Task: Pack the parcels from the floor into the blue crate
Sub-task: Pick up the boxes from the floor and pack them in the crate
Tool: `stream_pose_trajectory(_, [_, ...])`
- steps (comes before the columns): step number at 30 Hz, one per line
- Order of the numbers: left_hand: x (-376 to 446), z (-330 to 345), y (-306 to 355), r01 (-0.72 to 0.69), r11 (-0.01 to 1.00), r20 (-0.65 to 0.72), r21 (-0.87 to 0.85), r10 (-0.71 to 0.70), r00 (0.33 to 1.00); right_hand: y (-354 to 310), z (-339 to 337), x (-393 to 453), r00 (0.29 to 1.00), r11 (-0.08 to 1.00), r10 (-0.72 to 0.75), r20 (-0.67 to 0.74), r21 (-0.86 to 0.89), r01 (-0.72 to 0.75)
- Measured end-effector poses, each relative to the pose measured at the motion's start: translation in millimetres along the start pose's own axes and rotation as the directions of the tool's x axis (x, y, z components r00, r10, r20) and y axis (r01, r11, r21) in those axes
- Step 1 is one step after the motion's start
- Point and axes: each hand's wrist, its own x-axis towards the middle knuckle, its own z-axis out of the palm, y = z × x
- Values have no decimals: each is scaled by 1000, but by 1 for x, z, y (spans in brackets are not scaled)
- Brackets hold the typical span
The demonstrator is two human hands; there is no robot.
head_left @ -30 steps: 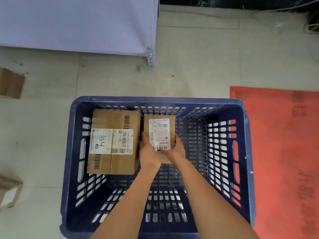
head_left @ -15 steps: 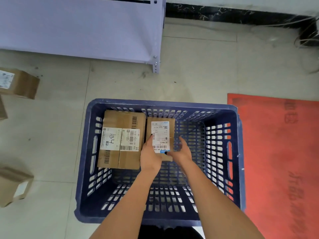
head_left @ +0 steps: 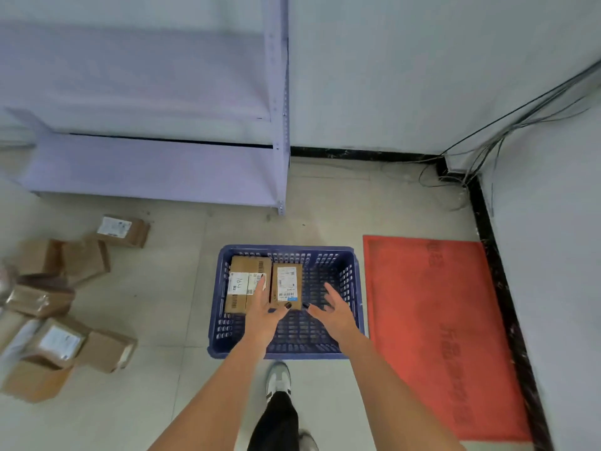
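Parcels (head_left: 61,307), plain brown cartons with white labels, are lying heaped on the floor (head_left: 162,320) left of the blue crate (head_left: 356,288). Two labelled boxes are sitting side by side in its far left part: a larger carton (head_left: 242,284) and a narrower one (head_left: 286,286). Above it, the left hand (head_left: 263,312) and right hand (head_left: 335,312) are hovering, each grip slack, fingers spread, holding nothing.

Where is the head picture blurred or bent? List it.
Head view: the cardboard boxes at the left edge smear with motion blur; the shelf bows from wide-angle distortion; labels on the two parcels inside the blue crate stay fairly sharp; lighting is even, without glare.
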Motion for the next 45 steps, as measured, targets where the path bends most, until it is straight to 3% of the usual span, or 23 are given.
stream_pose_trajectory(7, [-144,-43,27,-68,997,-15,45,68,998,-22,15,-166,989,991,-132,67,-10,133])
stream_pose_trajectory(16, [-240,-143,17,-12,1000,-129,9,13,992,-1,92,-229,992,992,-100,82,-71,106])
stream_pose_trajectory(20, [-245,-219,19,-28,1000,-155,3,29,987,-5,161,-237,986,985,-115,121,-113,128])
stream_pose_trajectory(31, [-255,-510,-14,1,1000,-266,-16,-5,964,3,404,-253,981,994,-78,176,-62,91])
stream_pose_trajectory(37, [-243,-582,-43,116,992,-226,-55,-126,966,10,490,-246,975,998,-1,220,-66,16])
stream_pose_trajectory(45, [-160,-642,-22,180,982,-243,-57,-189,951,-23,571,-175,969,994,64,238,-97,-42])
